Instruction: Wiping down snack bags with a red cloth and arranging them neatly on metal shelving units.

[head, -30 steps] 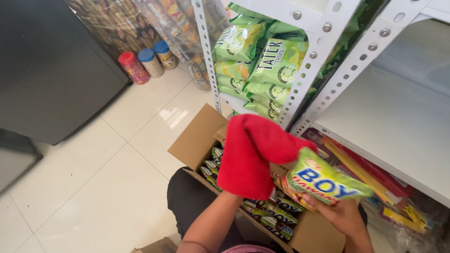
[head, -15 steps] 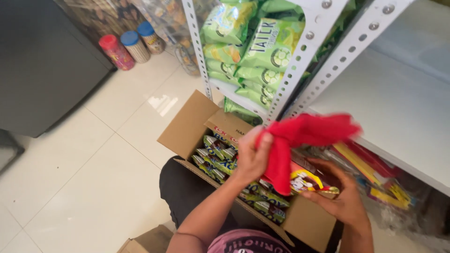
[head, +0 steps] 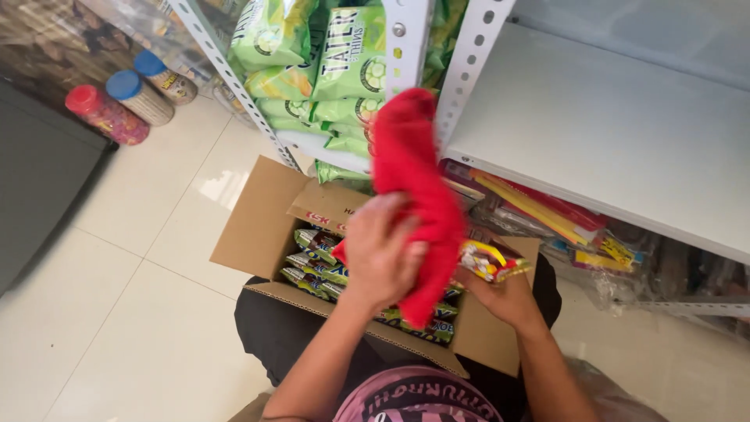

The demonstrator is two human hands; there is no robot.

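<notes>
My left hand (head: pixel 380 254) grips a red cloth (head: pixel 412 176) that stands up in front of the shelf and hangs down over an open cardboard box (head: pixel 262 223). My right hand (head: pixel 500 293) holds a small yellow and red snack packet (head: pixel 488 260) just right of the cloth, partly behind it. The box rests on my lap and holds several green snack packets (head: pixel 316 262). The cloth hides the middle of the box.
A white metal rack (head: pixel 594 133) stands ahead; green chip bags (head: pixel 336 62) fill its left bay, flat coloured packets (head: pixel 547 207) lie beneath the shelf. Three jars with red and blue lids (head: pixel 129 98) stand on the tiled floor at upper left beside a dark cabinet (head: pixel 35 195).
The cloth has swung from spread out sideways to upright in my left hand. The packet in my right hand has come out from under it to its right.
</notes>
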